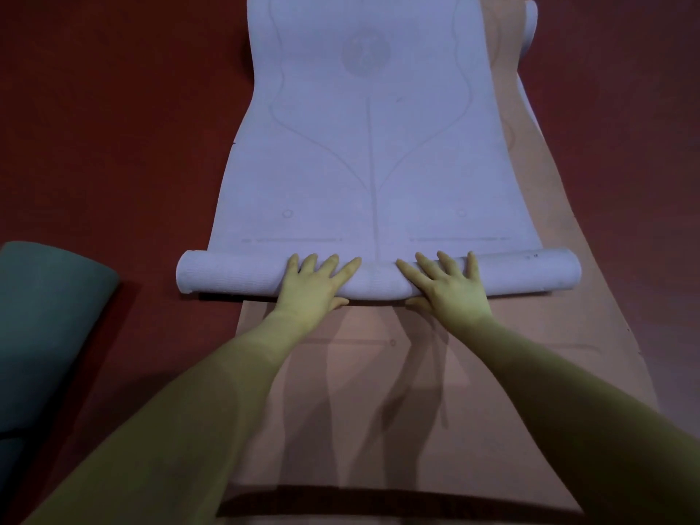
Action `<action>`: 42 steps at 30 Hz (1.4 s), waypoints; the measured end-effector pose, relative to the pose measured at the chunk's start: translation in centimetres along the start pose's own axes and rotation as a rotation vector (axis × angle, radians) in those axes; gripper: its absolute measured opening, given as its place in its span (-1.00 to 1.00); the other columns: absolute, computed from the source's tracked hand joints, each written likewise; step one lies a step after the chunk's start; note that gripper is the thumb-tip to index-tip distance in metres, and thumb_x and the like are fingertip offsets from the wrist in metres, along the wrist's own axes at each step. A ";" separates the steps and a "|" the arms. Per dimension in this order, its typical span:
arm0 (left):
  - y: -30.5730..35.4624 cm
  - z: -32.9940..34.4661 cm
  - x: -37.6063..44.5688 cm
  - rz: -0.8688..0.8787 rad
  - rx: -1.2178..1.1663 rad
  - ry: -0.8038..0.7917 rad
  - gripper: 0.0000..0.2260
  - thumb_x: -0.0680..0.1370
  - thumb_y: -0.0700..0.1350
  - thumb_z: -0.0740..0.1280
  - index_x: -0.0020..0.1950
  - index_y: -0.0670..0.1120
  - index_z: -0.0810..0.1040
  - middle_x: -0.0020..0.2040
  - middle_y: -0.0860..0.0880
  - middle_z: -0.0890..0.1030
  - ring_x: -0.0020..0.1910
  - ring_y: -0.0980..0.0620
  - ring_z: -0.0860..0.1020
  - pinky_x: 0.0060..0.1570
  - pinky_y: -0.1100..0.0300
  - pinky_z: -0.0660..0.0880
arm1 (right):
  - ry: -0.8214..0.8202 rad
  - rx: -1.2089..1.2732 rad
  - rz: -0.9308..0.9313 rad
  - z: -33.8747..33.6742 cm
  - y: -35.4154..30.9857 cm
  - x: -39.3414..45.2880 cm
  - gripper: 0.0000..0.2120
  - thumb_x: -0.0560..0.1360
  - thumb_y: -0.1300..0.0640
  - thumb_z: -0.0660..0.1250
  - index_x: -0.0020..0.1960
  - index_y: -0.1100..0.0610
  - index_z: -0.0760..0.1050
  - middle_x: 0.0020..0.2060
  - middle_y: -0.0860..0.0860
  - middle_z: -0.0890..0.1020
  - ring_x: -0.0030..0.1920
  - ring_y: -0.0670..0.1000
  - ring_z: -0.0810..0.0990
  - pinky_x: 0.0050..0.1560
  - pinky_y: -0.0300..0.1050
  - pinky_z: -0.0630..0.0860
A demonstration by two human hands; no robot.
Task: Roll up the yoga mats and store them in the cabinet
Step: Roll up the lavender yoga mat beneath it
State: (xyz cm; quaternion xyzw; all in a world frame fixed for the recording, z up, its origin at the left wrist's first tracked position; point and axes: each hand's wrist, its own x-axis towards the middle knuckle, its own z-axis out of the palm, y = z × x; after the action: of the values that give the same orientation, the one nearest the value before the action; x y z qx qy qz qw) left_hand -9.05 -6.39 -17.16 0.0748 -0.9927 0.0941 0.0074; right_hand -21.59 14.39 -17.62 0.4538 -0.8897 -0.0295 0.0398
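The soft foam yoga mat on top (373,153) is pale purple. It has thin faint lines on it: one straight line down the middle, curvy lines on both sides, a round circle shape near the far end and two tiny rings lower down. The flat mat under it (378,411) is dusty pink with faint lines too. The floor (113,108) is dark red. The fat rolled mat at the left (49,320) is dark blue-green.
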 end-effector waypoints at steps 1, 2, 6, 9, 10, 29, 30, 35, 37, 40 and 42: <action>-0.2 0.3 -0.1 0.012 0.024 0.074 -0.26 0.20 0.18 0.59 0.35 0.10 0.50 0.14 -0.05 0.62 -0.01 -0.21 0.60 0.05 -0.17 0.50 | 0.038 -0.012 -0.017 -0.2 -0.1 0.0 -0.31 0.18 -0.09 0.61 0.27 0.03 0.55 0.11 0.13 0.64 0.04 0.31 0.61 0.02 0.56 0.32; -0.3 0.7 -0.2 0.019 0.032 0.139 -0.27 0.14 0.17 0.61 0.29 0.08 0.56 0.04 -0.04 0.65 -0.12 -0.19 0.60 -0.04 -0.12 0.53 | 0.056 -0.007 -0.026 -0.3 -0.1 -0.1 -0.33 0.18 -0.08 0.62 0.24 0.05 0.57 0.08 0.13 0.65 0.00 0.31 0.63 0.00 0.55 0.35; -0.2 0.3 -0.4 0.057 0.021 0.203 -0.32 0.15 0.16 0.61 0.24 0.06 0.59 -0.05 -0.01 0.65 -0.24 -0.16 0.57 -0.13 -0.02 0.53 | 0.132 -0.004 -0.039 -0.4 0.0 -0.7 -0.46 0.27 -0.08 0.56 0.20 0.07 0.60 0.00 0.10 0.67 -0.07 0.27 0.64 -0.01 0.46 0.43; 0.3 -0.8 -1.2 0.081 -0.055 0.219 -0.33 0.14 0.16 0.61 0.22 0.05 0.60 -0.08 0.00 0.65 -0.27 -0.14 0.55 -0.18 0.04 0.52 | 0.200 0.034 -0.046 -0.8 0.6 -2.2 -0.55 0.44 -0.15 0.23 0.20 0.07 0.58 0.01 0.08 0.66 -0.07 0.25 0.64 0.00 0.37 0.50; 0.6 -0.9 -1.9 0.103 -0.088 0.229 -0.33 0.15 0.16 0.61 0.22 0.04 0.60 -0.09 0.00 0.64 -0.28 -0.14 0.54 -0.21 0.06 0.51 | 0.216 0.044 -0.055 -1.0 0.7 -3.2 -0.53 0.45 -0.16 0.18 0.20 0.07 0.59 0.01 0.07 0.67 -0.07 0.24 0.64 0.01 0.33 0.51; 4.1 -1.2 -16.8 0.256 -0.258 0.210 -0.49 0.46 0.26 0.09 0.37 0.10 0.31 -0.06 0.09 0.62 -0.28 0.01 0.51 -0.25 0.23 0.49 | 0.201 0.275 -0.174 -3.0 -4.2 -16.5 -0.49 0.35 -0.27 0.18 0.09 0.00 0.64 -0.23 -0.11 0.68 -0.33 0.04 0.65 -0.32 -0.16 0.54; 4.3 -1.0 -17.1 0.236 -0.264 0.195 -0.49 0.47 0.26 0.09 0.37 0.10 0.31 -0.02 0.09 0.63 -0.25 0.01 0.53 -0.17 0.21 0.49 | 0.188 0.275 -0.164 -2.8 -4.3 -16.6 -0.49 0.35 -0.27 0.17 0.10 0.00 0.64 -0.23 -0.11 0.68 -0.32 0.04 0.64 -0.32 -0.15 0.54; 4.2 -0.8 -16.4 0.193 -0.256 0.068 -0.43 0.45 0.30 0.08 0.37 0.08 0.40 0.12 -0.01 0.64 -0.05 -0.04 0.64 0.04 0.03 0.55 | 0.138 0.248 -0.085 -2.6 -4.3 -16.3 -0.41 0.44 -0.37 0.05 0.14 -0.03 0.62 -0.15 -0.11 0.68 -0.28 0.07 0.64 -0.24 -0.09 0.54; 4.3 -1.2 -16.1 0.189 -0.290 -0.040 -0.38 0.45 0.33 0.03 0.40 0.06 0.43 0.22 -0.04 0.60 0.10 -0.08 0.61 0.15 -0.03 0.49 | 0.130 0.202 -0.065 -1.9 -4.5 -16.7 -0.37 0.53 -0.38 -0.09 0.20 -0.03 0.57 -0.03 -0.08 0.67 -0.15 0.10 0.64 -0.06 0.04 0.54; 3.9 -1.8 -15.2 0.146 -0.345 -0.291 -0.23 0.38 0.39 -0.20 0.54 0.13 0.12 0.51 0.01 0.28 0.48 -0.05 0.24 0.45 0.03 0.09 | 0.117 0.164 0.027 -1.4 -5.5 -17.5 -0.45 0.57 -0.30 -0.07 0.35 -0.04 0.42 0.23 0.00 0.58 0.16 0.19 0.55 0.26 0.27 0.29; 3.6 -2.1 -14.1 0.141 -0.301 -0.384 -0.28 0.43 0.41 -0.17 0.56 0.16 -0.02 0.56 0.06 0.13 0.54 0.01 0.05 0.47 0.06 -0.07 | 0.153 0.153 0.057 -1.1 -6.3 -18.3 -0.49 0.55 -0.21 0.05 0.41 -0.03 0.34 0.33 0.03 0.49 0.29 0.21 0.45 0.32 0.30 0.18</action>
State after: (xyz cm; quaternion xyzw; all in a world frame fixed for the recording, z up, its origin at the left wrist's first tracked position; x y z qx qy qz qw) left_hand 4.37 -0.48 -16.19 0.0201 -0.9815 -0.0705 -0.1771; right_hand -5.73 25.49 -17.92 0.4311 -0.8962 0.0742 0.0739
